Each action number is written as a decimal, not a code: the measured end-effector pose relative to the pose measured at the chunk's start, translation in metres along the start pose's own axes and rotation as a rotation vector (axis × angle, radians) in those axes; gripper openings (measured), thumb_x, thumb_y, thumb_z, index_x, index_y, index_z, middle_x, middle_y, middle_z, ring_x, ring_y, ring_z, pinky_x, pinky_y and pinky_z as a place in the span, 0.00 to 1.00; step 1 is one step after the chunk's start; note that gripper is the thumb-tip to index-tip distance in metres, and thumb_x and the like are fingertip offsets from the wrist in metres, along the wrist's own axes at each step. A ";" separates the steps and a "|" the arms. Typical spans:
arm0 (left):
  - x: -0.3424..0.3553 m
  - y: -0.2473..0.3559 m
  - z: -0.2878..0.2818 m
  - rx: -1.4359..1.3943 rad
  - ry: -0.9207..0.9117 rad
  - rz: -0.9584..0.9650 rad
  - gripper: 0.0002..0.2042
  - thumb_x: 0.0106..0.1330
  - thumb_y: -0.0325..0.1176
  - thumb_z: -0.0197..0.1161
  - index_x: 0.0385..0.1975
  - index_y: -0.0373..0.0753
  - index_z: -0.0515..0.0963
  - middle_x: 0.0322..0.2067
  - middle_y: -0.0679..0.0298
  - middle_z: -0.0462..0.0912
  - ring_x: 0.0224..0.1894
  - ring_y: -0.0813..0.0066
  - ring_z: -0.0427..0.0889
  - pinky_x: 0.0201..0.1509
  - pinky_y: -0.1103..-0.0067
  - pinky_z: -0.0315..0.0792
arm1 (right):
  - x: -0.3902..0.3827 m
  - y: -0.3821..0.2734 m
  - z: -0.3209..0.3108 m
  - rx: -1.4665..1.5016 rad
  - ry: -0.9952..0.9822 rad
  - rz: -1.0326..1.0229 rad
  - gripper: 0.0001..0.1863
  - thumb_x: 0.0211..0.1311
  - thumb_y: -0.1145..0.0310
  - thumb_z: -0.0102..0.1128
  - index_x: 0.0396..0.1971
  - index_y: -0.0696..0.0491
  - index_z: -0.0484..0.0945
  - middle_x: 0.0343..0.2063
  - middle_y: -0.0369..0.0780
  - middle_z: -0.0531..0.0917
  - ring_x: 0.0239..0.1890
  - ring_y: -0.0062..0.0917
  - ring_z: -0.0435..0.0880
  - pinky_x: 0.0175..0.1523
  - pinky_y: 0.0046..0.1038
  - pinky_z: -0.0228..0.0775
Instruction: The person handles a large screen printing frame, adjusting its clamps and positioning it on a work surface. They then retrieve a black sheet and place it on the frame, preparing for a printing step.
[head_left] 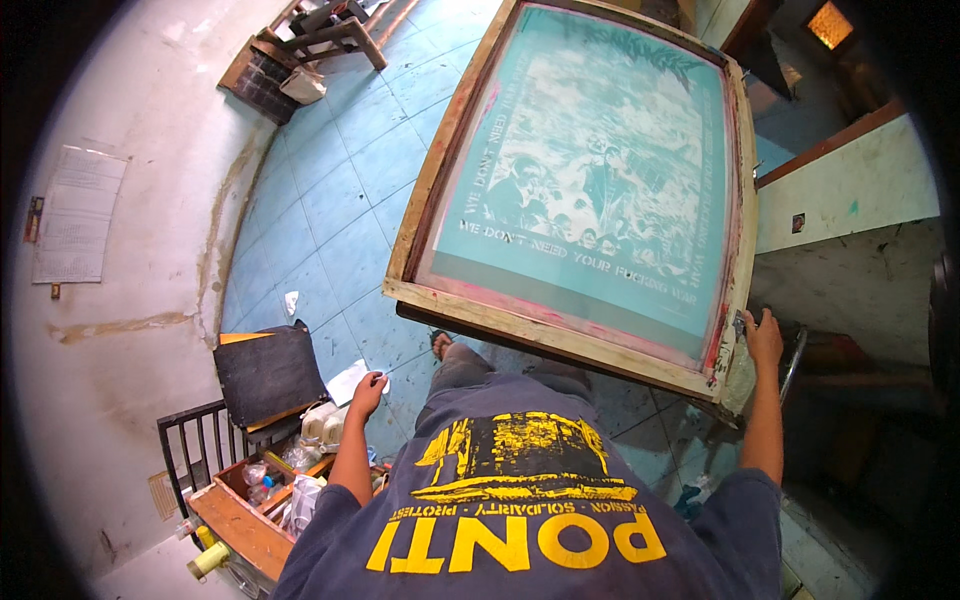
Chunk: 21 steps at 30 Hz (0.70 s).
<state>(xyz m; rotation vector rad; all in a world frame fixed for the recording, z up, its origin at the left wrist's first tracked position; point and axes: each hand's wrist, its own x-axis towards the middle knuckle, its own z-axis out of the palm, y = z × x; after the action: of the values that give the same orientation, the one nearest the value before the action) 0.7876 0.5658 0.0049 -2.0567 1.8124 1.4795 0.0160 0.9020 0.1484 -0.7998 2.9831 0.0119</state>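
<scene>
And there it lay, a large rectangular screen of teal mesh in a stained, pale wooden frame point(580, 190), ahead of the body and off to its right, a white picture point(600, 150) spread across the mesh. Its near edge ran aslant, the near-left corner farther out than the near-right, and the sides looked so alike that I couldn't say which way the long axis went. The bare right hand point(765, 340) was much the nearer one, right there at the near-right corner, fingers bent at the outer edge, though whether they truly gripped, I couldn't tell! Over to the left, well apart from the near-left corner, hung the bare left hand point(370, 393), fingers curled, just beside a thin white sheet point(345, 382), with blue tiled floor point(335, 225) between hand and frame; whether it pinched anything, I couldn't tell.
</scene>
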 end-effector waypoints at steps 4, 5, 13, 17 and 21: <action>0.025 -0.042 -0.023 -0.057 -0.035 -0.031 0.20 0.66 0.42 0.61 0.50 0.33 0.76 0.44 0.52 0.82 0.46 0.65 0.80 0.51 0.74 0.72 | -0.037 -0.021 0.028 0.106 0.210 -0.014 0.28 0.63 0.55 0.57 0.55 0.61 0.71 0.53 0.52 0.74 0.56 0.46 0.74 0.56 0.42 0.68; 0.033 -0.054 -0.031 -0.061 -0.048 -0.030 0.20 0.66 0.42 0.61 0.50 0.33 0.76 0.43 0.53 0.82 0.46 0.65 0.80 0.51 0.74 0.72 | -0.052 -0.041 0.038 0.183 0.170 -0.006 0.27 0.63 0.57 0.58 0.55 0.62 0.71 0.54 0.52 0.74 0.57 0.46 0.73 0.57 0.41 0.67; 0.106 -0.186 -0.162 -0.069 -0.030 -0.067 0.18 0.65 0.40 0.61 0.48 0.33 0.76 0.42 0.55 0.82 0.43 0.69 0.79 0.48 0.76 0.71 | -0.197 -0.354 0.078 0.460 -0.068 -0.431 0.23 0.57 0.64 0.64 0.51 0.59 0.74 0.52 0.49 0.77 0.55 0.43 0.75 0.59 0.38 0.67; 0.132 -0.217 -0.252 -0.102 0.082 -0.124 0.15 0.66 0.39 0.61 0.43 0.34 0.78 0.36 0.58 0.81 0.38 0.69 0.78 0.44 0.74 0.72 | -0.252 -0.514 0.032 0.613 -0.552 -0.627 0.20 0.59 0.61 0.63 0.49 0.55 0.76 0.48 0.46 0.79 0.50 0.41 0.78 0.54 0.37 0.71; 0.193 -0.201 -0.308 -0.022 0.059 -0.028 0.18 0.66 0.41 0.61 0.46 0.33 0.77 0.39 0.55 0.82 0.41 0.67 0.80 0.46 0.73 0.73 | -0.272 -0.602 0.031 0.605 -0.764 -0.752 0.18 0.60 0.60 0.62 0.46 0.54 0.78 0.45 0.45 0.80 0.48 0.41 0.79 0.52 0.38 0.72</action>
<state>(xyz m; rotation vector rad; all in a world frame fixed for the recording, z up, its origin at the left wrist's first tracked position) 1.1078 0.3093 -0.0580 -2.1497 1.7870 1.4534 0.5540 0.5178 0.1355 -1.3472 1.7091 -0.4648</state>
